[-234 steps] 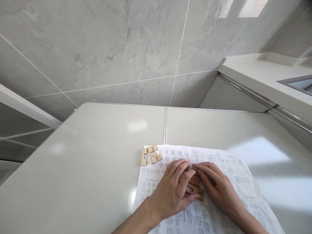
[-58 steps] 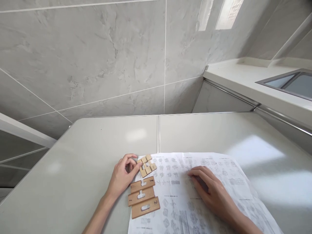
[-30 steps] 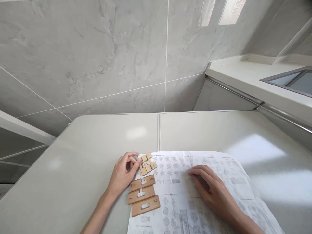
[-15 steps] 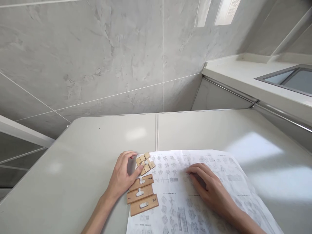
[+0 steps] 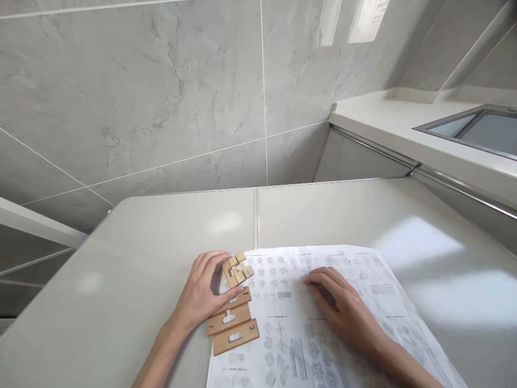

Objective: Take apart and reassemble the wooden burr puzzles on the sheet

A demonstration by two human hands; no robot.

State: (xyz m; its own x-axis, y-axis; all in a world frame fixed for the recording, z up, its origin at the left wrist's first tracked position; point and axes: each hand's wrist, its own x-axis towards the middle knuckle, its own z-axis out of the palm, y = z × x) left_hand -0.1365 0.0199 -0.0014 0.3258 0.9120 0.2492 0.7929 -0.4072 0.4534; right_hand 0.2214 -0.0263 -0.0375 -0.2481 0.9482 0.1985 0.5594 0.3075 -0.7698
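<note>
My left hand (image 5: pixel 203 288) curves around the left side of a light wooden notched puzzle piece (image 5: pixel 239 276), its fingertips by the piece's upper left edge. Its thumb lies on a brown wooden slat marked 3 (image 5: pixel 244 297), covering part of the cutout. Below are a slotted slat marked 1 (image 5: pixel 242 314) and another marked 2 (image 5: pixel 251 332), lying close together in a stepped row. My right hand (image 5: pixel 339 307) rests on the printed sheet (image 5: pixel 262 372), fingers loosely bent and thumb apart, with nothing visible in it.
The sheet, covered with small puzzle diagrams, lies on a pale glossy table (image 5: pixel 161 242) with a seam down its middle. A grey tiled wall (image 5: pixel 181 97) stands behind. At right is a white counter (image 5: pixel 375 116) with an inset sink (image 5: pixel 484 129).
My left thumb has moved from the light notched piece down onto the slat marked 3. My right hand stays in place on the sheet. The view has shifted slightly.
</note>
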